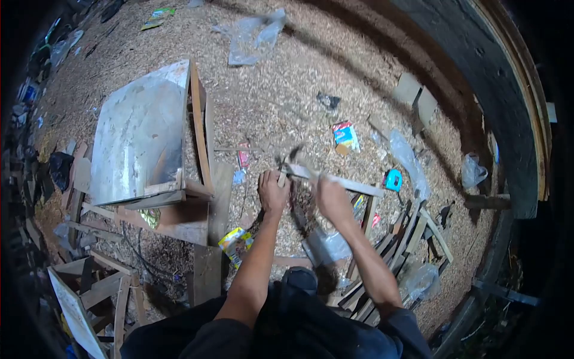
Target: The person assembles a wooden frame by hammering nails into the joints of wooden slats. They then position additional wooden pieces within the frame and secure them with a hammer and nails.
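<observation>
My left hand is closed around a short wooden piece, its fingers by the left end of a pale wood strip. To its right, my right hand is closed in a fist around what looks like a hammer, its dark head blurred by motion just above the strip's left end. The handle is mostly hidden by the fist. The strip slants down to the right behind my right hand, its far end over an upright piece of wood.
A wooden stool-like piece with a worn pale top stands at left, another wooden frame below it. Wood offcuts lie at right near a teal tape measure. Plastic bags and wrappers litter the chip-covered ground.
</observation>
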Action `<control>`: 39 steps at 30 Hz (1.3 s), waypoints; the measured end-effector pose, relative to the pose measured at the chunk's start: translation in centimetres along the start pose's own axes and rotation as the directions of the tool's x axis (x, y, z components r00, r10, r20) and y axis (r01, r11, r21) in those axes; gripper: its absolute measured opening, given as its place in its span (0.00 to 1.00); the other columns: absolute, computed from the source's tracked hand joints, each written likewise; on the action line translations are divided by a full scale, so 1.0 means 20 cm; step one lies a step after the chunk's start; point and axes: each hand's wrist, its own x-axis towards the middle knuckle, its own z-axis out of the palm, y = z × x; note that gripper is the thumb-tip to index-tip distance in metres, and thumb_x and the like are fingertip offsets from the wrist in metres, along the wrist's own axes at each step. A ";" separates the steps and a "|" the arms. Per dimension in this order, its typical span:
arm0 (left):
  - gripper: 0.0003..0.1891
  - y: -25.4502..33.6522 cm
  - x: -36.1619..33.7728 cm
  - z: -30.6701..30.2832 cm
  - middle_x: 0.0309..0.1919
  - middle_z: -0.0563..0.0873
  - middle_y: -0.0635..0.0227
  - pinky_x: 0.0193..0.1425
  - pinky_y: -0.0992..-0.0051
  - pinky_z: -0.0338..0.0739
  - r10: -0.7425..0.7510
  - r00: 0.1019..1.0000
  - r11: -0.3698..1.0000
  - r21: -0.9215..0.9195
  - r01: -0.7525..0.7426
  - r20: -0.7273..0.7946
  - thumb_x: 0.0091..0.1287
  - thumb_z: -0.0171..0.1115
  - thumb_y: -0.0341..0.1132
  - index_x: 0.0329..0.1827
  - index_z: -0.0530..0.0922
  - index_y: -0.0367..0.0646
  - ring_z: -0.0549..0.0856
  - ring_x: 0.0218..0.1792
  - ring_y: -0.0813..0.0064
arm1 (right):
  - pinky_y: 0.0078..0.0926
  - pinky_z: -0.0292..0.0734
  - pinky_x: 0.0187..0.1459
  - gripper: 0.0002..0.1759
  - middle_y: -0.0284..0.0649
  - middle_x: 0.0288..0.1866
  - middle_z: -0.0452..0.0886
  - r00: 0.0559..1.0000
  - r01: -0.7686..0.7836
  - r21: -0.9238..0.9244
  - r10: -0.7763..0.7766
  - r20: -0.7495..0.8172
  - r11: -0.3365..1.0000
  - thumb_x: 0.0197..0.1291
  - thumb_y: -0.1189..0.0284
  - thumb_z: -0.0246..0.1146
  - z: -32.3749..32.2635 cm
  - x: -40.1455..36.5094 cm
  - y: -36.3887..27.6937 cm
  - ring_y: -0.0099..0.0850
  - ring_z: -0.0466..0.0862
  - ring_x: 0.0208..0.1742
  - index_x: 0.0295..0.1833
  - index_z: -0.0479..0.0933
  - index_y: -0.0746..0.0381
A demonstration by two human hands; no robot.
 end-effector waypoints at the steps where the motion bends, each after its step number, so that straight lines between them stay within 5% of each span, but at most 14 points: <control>1: 0.11 0.00 -0.02 -0.01 0.37 0.80 0.57 0.54 0.59 0.74 -0.006 1.000 1.000 0.010 0.005 0.017 0.52 0.70 0.31 0.36 0.78 0.40 0.78 0.45 0.54 | 0.58 0.71 0.28 0.14 0.64 0.22 0.77 0.998 -0.054 0.022 0.053 0.020 0.998 0.73 0.67 0.53 -0.16 0.00 -0.13 0.63 0.80 0.27 0.40 0.70 0.68; 5: 0.11 0.01 -0.02 -0.02 0.38 0.80 0.57 0.54 0.59 0.74 -0.018 1.000 1.000 0.011 0.018 0.025 0.52 0.70 0.31 0.36 0.79 0.40 0.78 0.45 0.53 | 0.59 0.73 0.29 0.19 0.64 0.24 0.78 0.938 0.025 0.358 0.102 -0.330 0.934 0.74 0.61 0.52 0.01 -0.04 -0.11 0.63 0.81 0.28 0.44 0.72 0.70; 6: 0.11 0.00 -0.02 -0.02 0.38 0.80 0.56 0.54 0.59 0.74 -0.015 1.000 1.000 0.010 0.015 0.023 0.51 0.70 0.31 0.36 0.79 0.40 0.78 0.45 0.53 | 0.60 0.74 0.30 0.20 0.64 0.28 0.80 0.999 0.006 0.026 -0.005 -0.042 1.000 0.73 0.61 0.53 0.22 -0.08 0.08 0.63 0.81 0.29 0.49 0.72 0.71; 9: 0.12 0.02 0.04 0.01 0.37 0.80 0.56 0.54 0.59 0.74 -0.010 1.000 1.000 -0.017 0.010 -0.007 0.51 0.71 0.31 0.36 0.79 0.39 0.78 0.46 0.53 | 0.61 0.75 0.31 0.20 0.63 0.28 0.81 0.988 -0.047 -0.090 0.060 0.144 0.995 0.73 0.61 0.53 0.13 -0.06 0.09 0.63 0.81 0.29 0.49 0.72 0.70; 15: 0.12 0.04 0.00 -0.05 0.36 0.81 0.55 0.53 0.58 0.74 -0.010 1.000 0.999 0.039 0.009 0.015 0.52 0.72 0.33 0.34 0.79 0.37 0.79 0.45 0.51 | 0.55 0.73 0.27 0.18 0.60 0.22 0.78 0.938 -0.019 0.379 0.148 -0.314 0.925 0.72 0.64 0.55 0.06 -0.11 -0.08 0.61 0.81 0.26 0.38 0.73 0.71; 17: 0.14 0.03 0.03 -0.02 0.36 0.81 0.54 0.54 0.58 0.74 -0.038 0.998 0.997 0.070 0.034 0.045 0.51 0.72 0.35 0.35 0.79 0.36 0.79 0.45 0.51 | 0.51 0.70 0.23 0.15 0.59 0.21 0.77 0.987 0.124 -0.136 -0.108 0.120 0.983 0.72 0.65 0.57 0.25 -0.08 0.10 0.57 0.81 0.23 0.41 0.71 0.68; 23: 0.13 -0.01 -0.01 0.00 0.36 0.81 0.53 0.53 0.57 0.74 -0.020 1.000 0.998 -0.062 0.020 0.005 0.49 0.72 0.31 0.36 0.79 0.38 0.79 0.44 0.51 | 0.60 0.75 0.36 0.19 0.63 0.27 0.80 0.958 -0.093 0.366 0.183 -0.221 0.926 0.72 0.61 0.54 -0.02 -0.10 -0.20 0.65 0.82 0.33 0.42 0.77 0.68; 25: 0.15 0.02 0.01 -0.02 0.40 0.81 0.54 0.55 0.58 0.73 -0.077 0.995 0.997 -0.002 0.077 0.065 0.49 0.72 0.31 0.39 0.80 0.37 0.79 0.48 0.51 | 0.61 0.72 0.36 0.18 0.64 0.26 0.78 0.986 -0.093 0.028 0.088 0.142 0.995 0.72 0.63 0.54 0.25 -0.14 0.07 0.63 0.81 0.33 0.40 0.75 0.69; 27: 0.15 0.01 0.01 -0.02 0.41 0.81 0.54 0.56 0.58 0.73 -0.071 0.993 0.996 0.052 0.066 0.093 0.49 0.72 0.31 0.38 0.79 0.37 0.78 0.49 0.51 | 0.62 0.70 0.37 0.19 0.65 0.26 0.78 0.981 -0.017 0.010 0.015 0.191 1.000 0.73 0.63 0.54 0.21 -0.07 0.10 0.63 0.81 0.34 0.39 0.75 0.70; 31: 0.12 0.00 0.00 -0.01 0.35 0.81 0.54 0.52 0.58 0.74 -0.006 1.000 1.000 -0.020 0.006 0.003 0.48 0.71 0.30 0.33 0.79 0.38 0.79 0.43 0.51 | 0.57 0.71 0.28 0.19 0.62 0.24 0.78 0.992 -0.126 0.229 0.127 0.011 0.965 0.74 0.63 0.52 -0.14 -0.03 -0.21 0.62 0.80 0.27 0.41 0.73 0.70; 33: 0.11 0.00 0.00 0.00 0.34 0.81 0.55 0.51 0.58 0.75 -0.002 1.000 1.000 -0.023 0.002 -0.018 0.48 0.71 0.30 0.33 0.79 0.38 0.80 0.42 0.52 | 0.55 0.70 0.25 0.19 0.60 0.22 0.78 0.922 -0.075 0.380 0.209 -0.327 0.922 0.74 0.62 0.52 -0.07 -0.03 -0.21 0.60 0.80 0.25 0.41 0.72 0.69; 35: 0.10 0.01 0.01 0.00 0.33 0.81 0.55 0.51 0.59 0.75 0.017 0.999 0.999 -0.036 -0.019 -0.051 0.48 0.71 0.30 0.32 0.79 0.39 0.80 0.41 0.52 | 0.56 0.69 0.24 0.19 0.59 0.22 0.79 0.954 -0.057 0.221 0.118 -0.275 0.974 0.74 0.62 0.52 0.19 -0.07 0.06 0.58 0.81 0.24 0.40 0.72 0.69; 37: 0.09 0.01 0.02 0.00 0.32 0.81 0.56 0.50 0.59 0.75 0.035 0.998 0.999 -0.002 -0.035 -0.053 0.49 0.70 0.29 0.31 0.79 0.39 0.80 0.40 0.53 | 0.55 0.69 0.23 0.19 0.59 0.22 0.78 0.995 0.000 -0.205 0.021 0.100 0.979 0.74 0.61 0.53 0.13 -0.06 0.08 0.57 0.81 0.23 0.40 0.72 0.69; 39: 0.09 0.00 -0.02 -0.01 0.32 0.80 0.58 0.48 0.59 0.75 0.016 0.999 1.000 -0.004 -0.016 -0.046 0.50 0.70 0.29 0.31 0.78 0.39 0.79 0.40 0.54 | 0.55 0.71 0.25 0.19 0.60 0.23 0.79 0.994 -0.026 -0.164 0.043 0.105 0.986 0.74 0.61 0.53 -0.07 -0.04 -0.02 0.59 0.81 0.25 0.40 0.72 0.69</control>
